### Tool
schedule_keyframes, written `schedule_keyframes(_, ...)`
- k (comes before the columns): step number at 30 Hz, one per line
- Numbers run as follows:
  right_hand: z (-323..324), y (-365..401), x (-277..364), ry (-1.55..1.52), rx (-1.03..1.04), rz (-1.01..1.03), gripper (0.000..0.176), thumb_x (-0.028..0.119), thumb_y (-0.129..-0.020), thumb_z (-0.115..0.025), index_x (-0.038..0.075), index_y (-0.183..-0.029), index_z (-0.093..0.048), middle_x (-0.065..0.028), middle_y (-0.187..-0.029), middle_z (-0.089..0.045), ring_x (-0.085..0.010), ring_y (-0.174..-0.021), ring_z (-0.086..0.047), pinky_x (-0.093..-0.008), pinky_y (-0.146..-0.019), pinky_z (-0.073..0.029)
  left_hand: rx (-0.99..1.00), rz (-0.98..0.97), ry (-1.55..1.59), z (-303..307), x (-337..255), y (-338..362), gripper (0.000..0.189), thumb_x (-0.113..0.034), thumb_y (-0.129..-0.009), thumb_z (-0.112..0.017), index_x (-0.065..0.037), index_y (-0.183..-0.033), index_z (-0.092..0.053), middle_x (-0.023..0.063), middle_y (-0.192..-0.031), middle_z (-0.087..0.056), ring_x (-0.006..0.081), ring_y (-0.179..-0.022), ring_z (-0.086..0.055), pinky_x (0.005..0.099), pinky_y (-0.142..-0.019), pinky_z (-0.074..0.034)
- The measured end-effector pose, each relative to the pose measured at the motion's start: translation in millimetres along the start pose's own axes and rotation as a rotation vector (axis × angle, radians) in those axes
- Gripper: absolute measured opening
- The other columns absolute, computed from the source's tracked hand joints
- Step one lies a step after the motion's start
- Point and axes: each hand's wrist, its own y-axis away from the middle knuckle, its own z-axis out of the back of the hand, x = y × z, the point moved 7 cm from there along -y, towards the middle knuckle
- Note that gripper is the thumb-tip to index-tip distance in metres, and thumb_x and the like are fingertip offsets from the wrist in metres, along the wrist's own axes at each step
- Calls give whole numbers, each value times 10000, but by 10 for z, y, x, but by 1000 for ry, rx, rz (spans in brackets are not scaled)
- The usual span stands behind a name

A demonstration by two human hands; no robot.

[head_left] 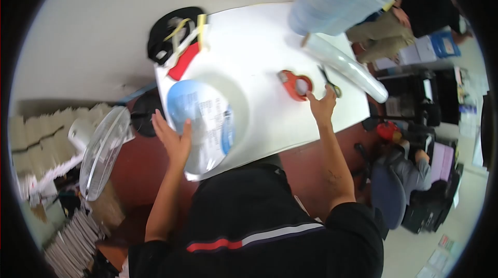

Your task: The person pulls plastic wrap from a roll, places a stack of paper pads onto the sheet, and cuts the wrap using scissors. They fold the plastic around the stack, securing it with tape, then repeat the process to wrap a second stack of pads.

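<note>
My left hand (pixel 175 137), fingers spread, is at the left edge of a rounded, shiny bundle (pixel 210 122) with blue and white printed paper under clear plastic. The bundle is on the white table (pixel 259 127) at its front left corner. My right hand (pixel 323 105) reaches over the table with thumb and fingers apart, holding nothing. Its thumb is right by a red tape dispenser (pixel 294 85) with a roll of tape in it. Scissors (pixel 331 82) with dark blades lie just beyond its fingertips, their handles partly overlapped by the hand.
A roll of clear plastic film (pixel 345 65) lies along the table's right side. Behind it stands a large wrapped bluish stack (pixel 332 0). A black cap (pixel 171 31) and a red item (pixel 183 63) occupy the back left corner. A fan (pixel 105 153) stands left; two other people are at right.
</note>
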Motion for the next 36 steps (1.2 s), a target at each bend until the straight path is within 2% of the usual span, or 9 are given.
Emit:
schedule_keyframes(2,93,-124,-484,147,55,-148,880,336,-692,-885,-22,-1384,-474,-299,-1329,-517,-481,-1211,-518,-534,-1008,-475,84,-325,47,-69,-702,-14,894,-228,-827,-782,8,-1537,-293,297,-1585,-230,477,-1441,-278,520,-1193,-247)
schedule_keyframes(5,41,-335,-748,207,126,-132,866,342,-735,-844,38,-1424,-417,-253,-1402,-452,-482,-1272,-448,-589,-1001,-448,462,-457,54,-693,-1636,46,879,-201,-791,-800,-48,-1532,-354,286,-1585,-244,467,-1446,-282,528,-1187,-264)
schedule_keyframes(11,-136,-732,-1165,179,267,132,601,207,-721,-777,46,-1255,-552,-197,-1218,-560,-432,-1146,-526,-539,-955,-454,718,-923,-134,-2321,-2683,179,628,-68,-794,-752,-114,-1388,-552,243,-1607,-235,449,-1480,-241,592,-1179,-254)
schedule_keyframes(14,175,-797,-1455,30,205,440,420,69,-636,-683,24,-1041,-578,-199,-1032,-573,-413,-1003,-531,-507,-875,-451,704,-984,-182,-2844,-2774,50,295,-7,-846,-642,-64,-1136,-656,221,-1544,-356,433,-1453,-304,631,-1168,-247)
schedule_keyframes(18,647,-862,-2305,32,385,220,457,-25,-636,-672,4,-1087,-604,-168,-992,-566,-377,-981,-563,-444,-808,-508,778,-952,-223,-2817,-2850,-218,92,-61,-885,-642,-39,-972,-661,160,-1380,-529,343,-1229,-561,537,-1055,-430)
schedule_keyframes(22,900,-812,-2427,-13,521,250,449,-31,-633,-608,4,-1074,-686,-157,-927,-543,-331,-875,-581,-390,-738,-514,576,-174,364,-2306,-2551,-1134,178,-37,-832,-710,-37,-1008,-684,110,-1166,-639,251,-867,-696,381,-783,-563)
schedule_keyframes(24,818,-795,-2151,-225,560,233,446,-1,-648,-570,2,-1072,-707,-139,-909,-521,-279,-831,-572,-370,-709,-503,253,-397,87,-1842,-2271,-1556,144,-28,-790,-767,-50,-920,-711,124,-1115,-653,247,-813,-713,360,-765,-569)
schedule_keyframes(27,409,-839,-1301,-492,639,173,404,28,-677,-626,-17,-1069,-710,-135,-954,-499,-276,-868,-561,-357,-759,-506,8,-198,-270,-1403,-1501,-2180,215,-106,-728,-839,-79,-927,-763,148,-1185,-649,315,-1036,-673,401,-894,-545)
schedule_keyframes(36,-1479,-703,1915,-620,621,765,415,124,-724,-764,127,-1136,-724,-98,-1059,-554,-282,-979,-586,-381,-793,-534,-17,356,-390,-922,231,-2446,324,-208,-724,-837,-61,-1004,-768,178,-1056,-707,337,-948,-692,426,-878,-550)
